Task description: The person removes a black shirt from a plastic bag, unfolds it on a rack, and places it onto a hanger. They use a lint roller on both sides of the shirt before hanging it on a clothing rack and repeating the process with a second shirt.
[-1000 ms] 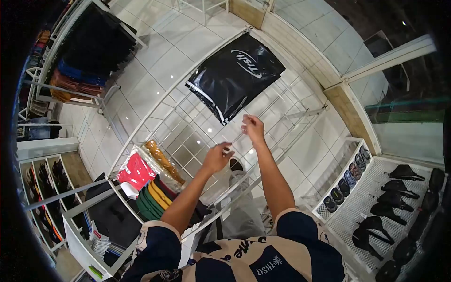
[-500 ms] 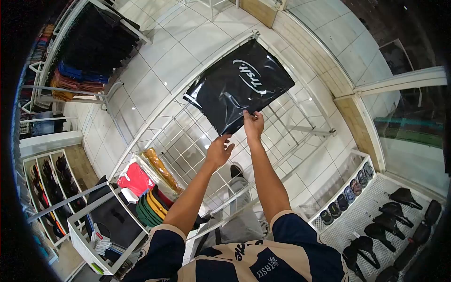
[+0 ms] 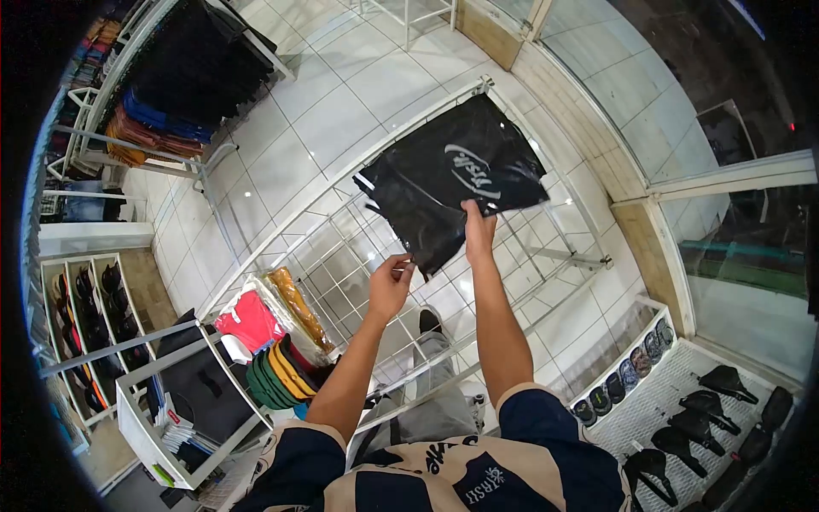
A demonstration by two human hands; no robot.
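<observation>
A black glossy plastic bag (image 3: 426,183) with white lettering lies over the far part of a white wire-grid table (image 3: 351,286). Its surface is creased and the near right edge is lifted and bent. My left hand (image 3: 391,286) pinches the bag's near corner between thumb and fingers. With the thumb on top, my right hand (image 3: 479,232) grips the near right edge; the fingers beneath are mostly hidden. Whether anything is inside the bag cannot be seen.
Packed red and yellow garments (image 3: 248,320) and green, yellow and dark caps (image 3: 275,375) sit at the table's near left. Black saddle-shaped items (image 3: 678,435) hang on a white mesh panel at right. A clothes rack (image 3: 175,94) stands far left, a glass front (image 3: 631,102) at right.
My right hand has taken hold of the bag's edge and raised it, so the lettering now bends. My left fingers have closed on the near corner. The whole view has shifted slightly.
</observation>
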